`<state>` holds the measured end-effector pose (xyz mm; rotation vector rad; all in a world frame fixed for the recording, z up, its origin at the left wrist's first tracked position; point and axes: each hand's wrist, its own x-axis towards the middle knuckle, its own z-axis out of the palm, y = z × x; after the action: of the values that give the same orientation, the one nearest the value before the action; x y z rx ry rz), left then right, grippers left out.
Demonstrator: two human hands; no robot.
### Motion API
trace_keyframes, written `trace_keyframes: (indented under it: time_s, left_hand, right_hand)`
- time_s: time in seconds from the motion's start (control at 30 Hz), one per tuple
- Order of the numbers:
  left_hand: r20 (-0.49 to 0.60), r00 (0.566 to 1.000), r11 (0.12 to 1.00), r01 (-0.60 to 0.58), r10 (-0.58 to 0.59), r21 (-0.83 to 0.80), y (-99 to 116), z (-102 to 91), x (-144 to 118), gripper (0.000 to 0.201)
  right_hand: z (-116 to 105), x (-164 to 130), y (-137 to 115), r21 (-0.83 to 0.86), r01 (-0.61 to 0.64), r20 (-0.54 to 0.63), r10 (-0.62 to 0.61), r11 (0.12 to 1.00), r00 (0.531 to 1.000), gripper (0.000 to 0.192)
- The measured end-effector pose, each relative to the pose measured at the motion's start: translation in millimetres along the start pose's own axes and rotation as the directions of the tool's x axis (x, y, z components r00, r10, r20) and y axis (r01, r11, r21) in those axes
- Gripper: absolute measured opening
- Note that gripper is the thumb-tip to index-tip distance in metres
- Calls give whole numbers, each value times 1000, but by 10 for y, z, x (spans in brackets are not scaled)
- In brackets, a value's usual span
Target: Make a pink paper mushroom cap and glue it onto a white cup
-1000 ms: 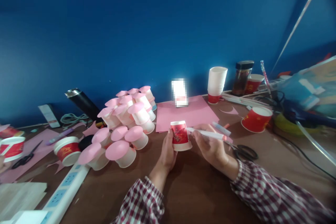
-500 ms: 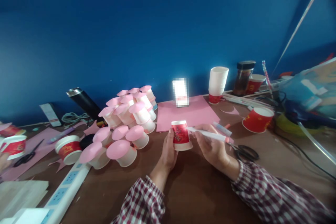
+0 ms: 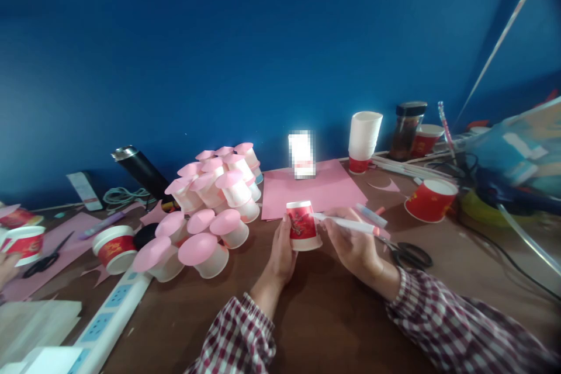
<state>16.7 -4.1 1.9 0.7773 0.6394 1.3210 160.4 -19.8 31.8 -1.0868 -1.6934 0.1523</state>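
Note:
A red and white paper cup [image 3: 303, 228] is upside down in the middle, its wider rim lowest. My left hand [image 3: 283, 251] is closed around its left side. Between the fingers of my right hand [image 3: 353, 245] is a white marker [image 3: 350, 224] with a reddish end. The marker's tip reaches the right side of the cup; whether it touches is too small to tell. Behind the cup lie pink paper sheets [image 3: 280, 193]. Black-handled scissors [image 3: 412, 255] rest right of my right hand, beside another light-coloured marker [image 3: 371, 215].
Several white cups with pink paper tops [image 3: 204, 254] crowd the left, near a power strip [image 3: 100, 321] and a black bottle [image 3: 140, 172]. Stacked cups [image 3: 365, 134], a jar [image 3: 407, 131] and a red cup [image 3: 432, 201] stand right. Another person's hand [image 3: 7, 269] holds a cup at far left.
Almost nothing differs. Both hands keep the cup and the marker in the same place; the other person's hand at far left has shifted slightly.

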Motion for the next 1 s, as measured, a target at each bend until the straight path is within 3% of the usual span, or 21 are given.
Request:
trace_keyframes:
  time_s: [0.2,0.53,1.0]
  left_hand:
    - [-8,1000,1000,-11,11,-18,20,3,-13,38]
    - [-56,998,1000,-4,4,6,35,5,-13,34]
    - [-31,998,997,-47,49,60,37,19,-36,33]
  right_hand:
    - [-4,-15,-7,84,35,-31,-33,996,999,12]
    - [48,-60,45,95,175,44,-179,980,983,14]
    - [27,-34,-3,49,150,61,-153,987,986,19]
